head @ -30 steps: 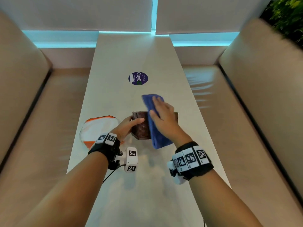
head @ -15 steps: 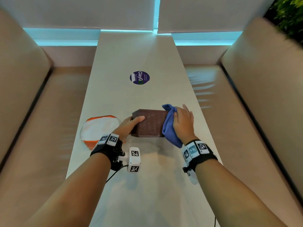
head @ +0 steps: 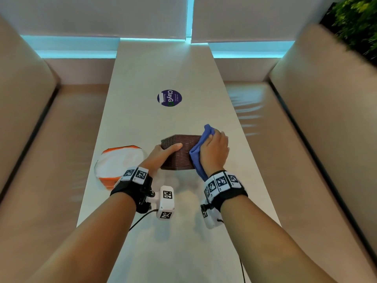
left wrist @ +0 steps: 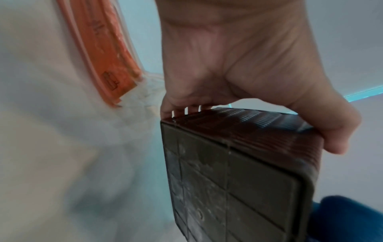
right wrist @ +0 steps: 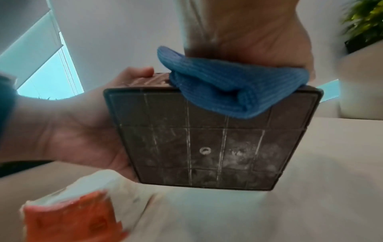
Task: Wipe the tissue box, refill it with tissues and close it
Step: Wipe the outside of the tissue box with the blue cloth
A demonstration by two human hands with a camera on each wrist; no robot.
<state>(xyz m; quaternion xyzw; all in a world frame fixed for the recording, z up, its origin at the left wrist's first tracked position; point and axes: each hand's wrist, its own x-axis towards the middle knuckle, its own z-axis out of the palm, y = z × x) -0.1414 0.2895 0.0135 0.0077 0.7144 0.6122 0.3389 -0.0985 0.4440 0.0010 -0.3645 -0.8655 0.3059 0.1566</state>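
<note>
The tissue box (head: pixel 180 153) is a dark brown cube with ribbed, woven-look sides, held just above the long pale tabletop (head: pixel 155 70) toward its near half, roughly midway between the two long edges. Both wrist views show its underside (right wrist: pixel 207 139): a flat dark panel with rounded corners, divided by a moulded grid of lines, a small ring mark near the middle, and pale dusty smears and scratches over much of it.

The left hand (head: pixel 161 155) grips the box's left side, thumb laid across the top near the corner, fingers curled round the far side. The right hand (head: pixel 215 152) presses a folded blue microfibre cloth (head: pixel 199 153) against the box's right side, fingers bent over the cloth; a fold of it hangs below the box's bottom edge in the right wrist view.

An orange-and-white pack of tissues (head: pixel 118 165) lies by the tabletop's left edge, just beside the left wrist. A round purple sticker (head: pixel 169 98) sits farther along the tabletop's middle.
</note>
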